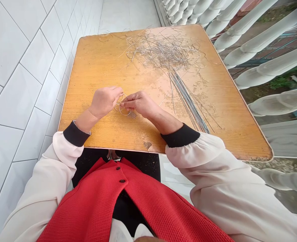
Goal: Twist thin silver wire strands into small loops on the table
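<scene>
My left hand (105, 100) and my right hand (140, 103) meet above the near left part of the wooden table. Between them is a thin pale strand bent into small loops (125, 114); it looks like wire or split cane, and I cannot tell which. The thumb and fingers of my right hand pinch the loops from the right. My left hand's fingers close on the same loops from the left, its fingertips partly hidden. Farther off lies a tangled heap of thin strands (163, 50). A bundle of straight grey strands (188, 101) runs from the heap toward my right forearm.
The worn wooden table (95, 67) has rounded corners and flaked patches. A white tiled wall (19, 87) rises close on the left. Along the right side stands a white balustrade (254, 53). A few loose strands stick out past the table's far edge.
</scene>
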A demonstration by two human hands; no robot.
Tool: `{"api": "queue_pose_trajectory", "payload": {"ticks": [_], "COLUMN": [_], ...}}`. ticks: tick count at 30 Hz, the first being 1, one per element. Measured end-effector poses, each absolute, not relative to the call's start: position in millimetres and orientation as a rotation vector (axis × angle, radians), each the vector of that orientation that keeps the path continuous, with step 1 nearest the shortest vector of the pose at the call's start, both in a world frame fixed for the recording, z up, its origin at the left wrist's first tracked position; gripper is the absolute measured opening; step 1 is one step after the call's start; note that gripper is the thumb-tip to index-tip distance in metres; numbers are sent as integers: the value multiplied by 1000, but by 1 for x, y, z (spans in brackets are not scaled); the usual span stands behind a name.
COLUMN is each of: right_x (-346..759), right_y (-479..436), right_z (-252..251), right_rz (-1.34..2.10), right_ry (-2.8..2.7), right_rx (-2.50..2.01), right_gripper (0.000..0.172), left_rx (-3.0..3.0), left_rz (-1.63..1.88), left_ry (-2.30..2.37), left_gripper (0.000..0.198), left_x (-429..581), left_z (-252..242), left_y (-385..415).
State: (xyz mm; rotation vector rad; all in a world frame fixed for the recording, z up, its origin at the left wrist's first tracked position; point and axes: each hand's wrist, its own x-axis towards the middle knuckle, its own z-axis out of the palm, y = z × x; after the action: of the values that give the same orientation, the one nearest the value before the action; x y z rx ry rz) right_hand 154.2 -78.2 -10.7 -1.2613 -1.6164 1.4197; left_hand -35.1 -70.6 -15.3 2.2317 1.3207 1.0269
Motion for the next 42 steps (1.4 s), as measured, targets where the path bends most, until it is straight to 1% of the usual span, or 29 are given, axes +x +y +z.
{"api": "queue_pose_trajectory", "payload": {"ticks": [5, 10, 13, 16, 21, 23, 25, 28, 32, 33, 35, 36, 39, 42], "right_x": [151, 154, 156, 158, 159, 158, 157, 157, 159, 159, 160, 160, 160, 161], "right_y": [-81, -84, -82, -80, -80, -80, -80, -79, -78, -78, -77, -77, -77, -75], "right_z": [-11, -4, -4, -6, -7, -8, -9, -10, -9, -9, -9, -10, -10, -10], "right_rz": [1449, 1389, 1450, 1500, 1534, 1516, 1473, 1414, 1358, 1349, 1341, 1341, 1345, 1332], "right_ry": [-1599, -1679, -1674, -1647, -1618, -1610, -1591, -1532, -1419, -1402, -1391, -1392, -1399, -1369], "right_rx": [-1272, -1261, -1217, -1170, -1146, -1139, -1123, -1104, -1107, -1108, -1105, -1102, -1096, -1108], "right_gripper": [17, 21, 19, 19, 17, 19, 24, 28, 24, 24, 25, 26, 25, 21], "left_rx": [2298, 2319, 2322, 2331, 2417, 2408, 2318, 1989, 1531, 1471, 1407, 1389, 1346, 1305], "left_rz": [987, 983, 997, 1007, 908, 922, 991, 1086, 1005, 965, 901, 884, 908, 953], "left_ry": [1388, 1363, 1329, 1312, 1312, 1324, 1318, 1292, 1238, 1209, 1160, 1145, 1139, 1151], "left_gripper": [26, 21, 17, 18, 21, 22, 22, 21, 21, 18, 9, 9, 17, 18], "left_x": [-35, -37, -38, -40, -42, -41, -37, -32, -31, -31, -30, -29, -25, -24], "left_z": [-14, -15, -15, -15, -14, -13, -12, -8, 2, 5, 7, 8, 9, 10], "left_y": [-73, -69, -68, -67, -67, -69, -70, -70, -72, -73, -75, -77, -80, -81]}}
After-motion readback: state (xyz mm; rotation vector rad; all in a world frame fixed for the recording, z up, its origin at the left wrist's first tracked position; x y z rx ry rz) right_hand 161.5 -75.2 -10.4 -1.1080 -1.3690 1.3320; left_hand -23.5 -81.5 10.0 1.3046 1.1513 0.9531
